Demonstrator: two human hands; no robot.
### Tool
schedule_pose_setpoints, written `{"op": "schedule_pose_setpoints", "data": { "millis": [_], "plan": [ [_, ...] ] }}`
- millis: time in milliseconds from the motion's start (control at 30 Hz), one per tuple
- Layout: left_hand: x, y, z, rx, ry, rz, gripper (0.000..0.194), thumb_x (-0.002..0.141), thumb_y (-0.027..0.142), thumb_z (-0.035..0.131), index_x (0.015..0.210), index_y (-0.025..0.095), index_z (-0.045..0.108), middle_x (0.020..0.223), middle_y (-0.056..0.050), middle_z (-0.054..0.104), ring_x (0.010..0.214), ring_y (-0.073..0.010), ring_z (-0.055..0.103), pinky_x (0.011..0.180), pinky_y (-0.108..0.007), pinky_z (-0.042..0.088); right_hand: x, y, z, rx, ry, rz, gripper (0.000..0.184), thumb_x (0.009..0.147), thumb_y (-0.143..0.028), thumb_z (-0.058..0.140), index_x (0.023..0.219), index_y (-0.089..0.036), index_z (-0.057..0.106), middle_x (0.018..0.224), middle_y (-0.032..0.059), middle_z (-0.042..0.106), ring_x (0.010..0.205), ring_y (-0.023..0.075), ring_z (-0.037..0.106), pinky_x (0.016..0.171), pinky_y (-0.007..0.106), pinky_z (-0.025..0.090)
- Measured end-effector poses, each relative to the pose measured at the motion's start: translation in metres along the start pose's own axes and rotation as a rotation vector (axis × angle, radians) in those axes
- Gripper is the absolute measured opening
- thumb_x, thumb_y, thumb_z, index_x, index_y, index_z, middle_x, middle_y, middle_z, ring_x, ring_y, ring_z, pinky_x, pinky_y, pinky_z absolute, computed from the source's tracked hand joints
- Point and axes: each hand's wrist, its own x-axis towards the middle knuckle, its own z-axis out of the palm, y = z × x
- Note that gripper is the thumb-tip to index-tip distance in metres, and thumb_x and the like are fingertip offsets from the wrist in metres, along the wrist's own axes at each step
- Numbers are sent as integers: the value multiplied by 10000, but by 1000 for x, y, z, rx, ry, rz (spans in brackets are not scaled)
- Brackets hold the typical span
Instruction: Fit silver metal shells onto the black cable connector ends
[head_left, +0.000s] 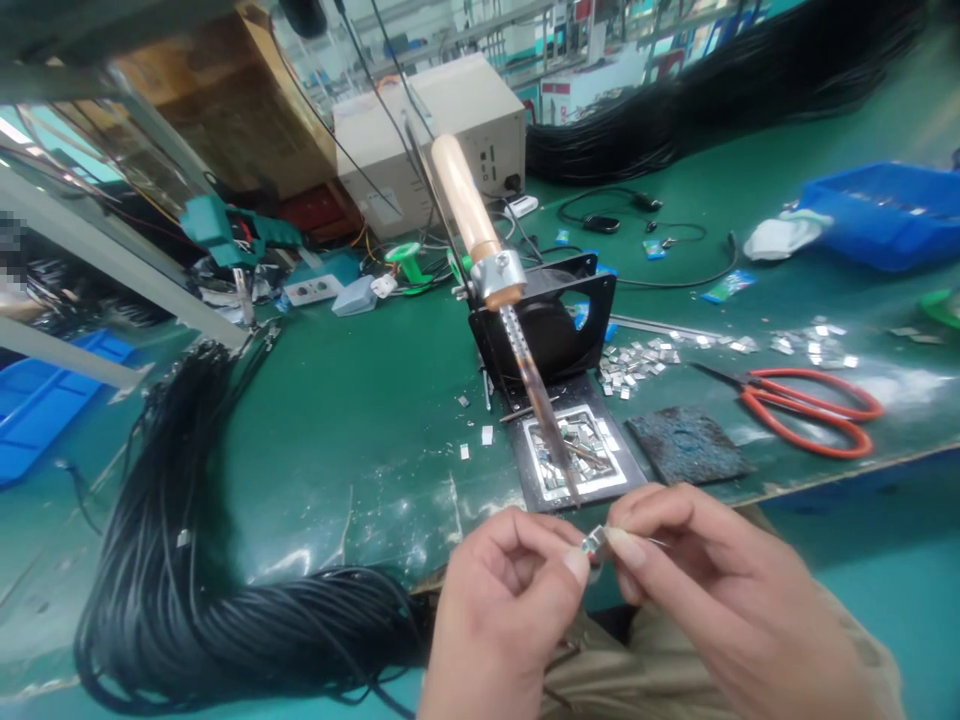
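Note:
Both hands meet just below the bench's front edge, over my lap. My left hand [502,590] and my right hand [705,570] each pinch a small silver metal connector shell [595,543] between thumb and fingertips. A thin wire seems to run from it under my right fingers. Directly above stands a soldering iron [480,250] with a tan wooden handle, clamped at a slant. Its tip points down at a black tray [574,455] holding several small metal parts.
A thick bundle of black cables [195,560] drapes over the bench's left front edge. Red-handled scissors [806,405], a dark sponge pad [686,445] and scattered metal shells [637,362] lie right of the iron. A black fan [555,320], beige box [435,135] and blue bin [885,212] stand behind.

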Motion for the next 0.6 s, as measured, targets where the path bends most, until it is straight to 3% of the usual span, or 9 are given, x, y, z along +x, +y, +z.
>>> {"op": "schedule_pose_setpoints", "data": {
  "millis": [167, 233, 300, 333, 433, 533, 600],
  "plan": [
    [-3, 8, 5, 33, -26, 0, 195, 809, 217, 818, 683, 161, 680, 821, -33, 723, 614, -98, 512, 562, -210, 356, -3, -4, -22, -332, 151, -46, 151, 980, -415, 685, 884, -299, 688, 817, -22, 739, 661, 140, 697, 565, 192, 561],
    [-6, 9, 4, 52, -42, -12, 182, 801, 211, 821, 678, 167, 695, 818, -50, 741, 678, -131, 579, 605, -221, 402, 1, -4, -40, -534, 334, 32, 243, 948, -529, 689, 906, -292, 656, 699, -15, 713, 575, 165, 671, 485, 239, 507],
    [-8, 6, 1, 61, -85, -49, 169, 785, 214, 839, 678, 171, 716, 833, -69, 765, 716, -155, 626, 633, -236, 441, 10, -3, -59, -696, 418, 144, 341, 918, -635, 649, 931, -297, 612, 542, -39, 588, 480, 187, 597, 454, 297, 433],
    [-9, 4, -1, 54, -113, -73, 164, 775, 218, 853, 683, 172, 726, 840, -75, 775, 719, -160, 637, 636, -242, 451, 15, -2, -68, -795, 416, 176, 373, 903, -671, 604, 947, -300, 614, 509, -43, 542, 463, 203, 567, 470, 327, 413],
    [-9, -4, -6, 18, -184, -104, 156, 763, 246, 877, 701, 177, 751, 860, -86, 792, 701, -158, 628, 621, -243, 448, 31, 2, -82, -959, 343, 220, 459, 824, -705, 560, 987, -288, 661, 556, -10, 589, 524, 272, 606, 557, 385, 403],
    [-9, -10, -9, 13, -208, -91, 129, 775, 251, 862, 714, 186, 768, 894, -90, 797, 699, -158, 613, 604, -237, 434, 43, 4, -82, -989, 307, 193, 449, 816, -655, 580, 986, -257, 701, 597, 34, 645, 602, 336, 637, 612, 401, 365],
    [-10, -9, -10, 31, -197, -87, 103, 776, 230, 846, 713, 189, 776, 937, -95, 799, 699, -154, 606, 606, -235, 432, 46, 4, -81, -949, 309, 164, 378, 826, -615, 601, 898, -262, 715, 591, 48, 656, 592, 329, 622, 608, 389, 343]
  ]
}}
